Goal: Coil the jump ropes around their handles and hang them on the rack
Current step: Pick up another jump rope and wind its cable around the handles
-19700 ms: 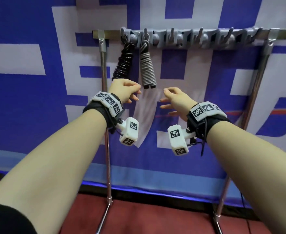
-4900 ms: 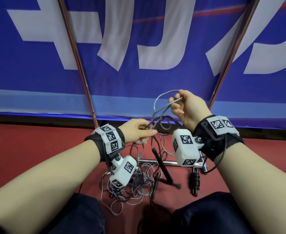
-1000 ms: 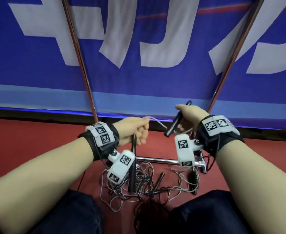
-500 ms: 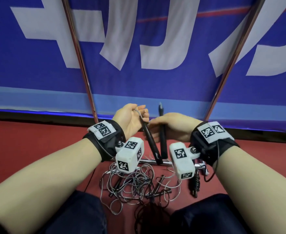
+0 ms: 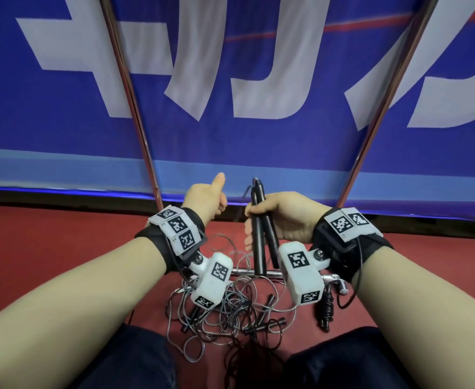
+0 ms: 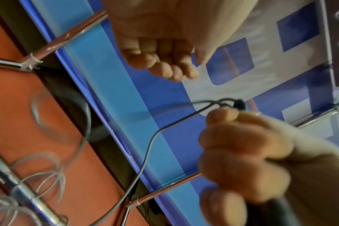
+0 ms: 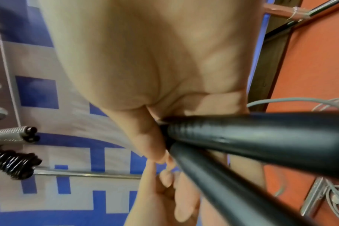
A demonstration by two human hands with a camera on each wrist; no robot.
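Two black jump-rope handles (image 5: 259, 248) stand upright side by side, and my right hand (image 5: 275, 220) grips both around their middle. The right wrist view shows the handles (image 7: 261, 133) close up under the palm. A thin grey rope (image 6: 151, 140) leaves the handle tops and drops to the floor. My left hand (image 5: 206, 202) hovers just left of the handles with the thumb up and the fingers (image 6: 164, 61) curled, nothing in them. Two coiled ropes, grey (image 7: 10, 134) and black (image 7: 12, 163), hang on the rack.
A tangle of loose ropes and handles (image 5: 230, 310) lies on the red floor between my knees. One coiled black rope (image 5: 326, 307) lies at its right. The rack's slanted legs (image 5: 129, 94) and base bar (image 5: 244, 273) stand before a blue banner.
The left hand has let go of its handle and drawn back to the left. Both handles now sit together in the right hand.
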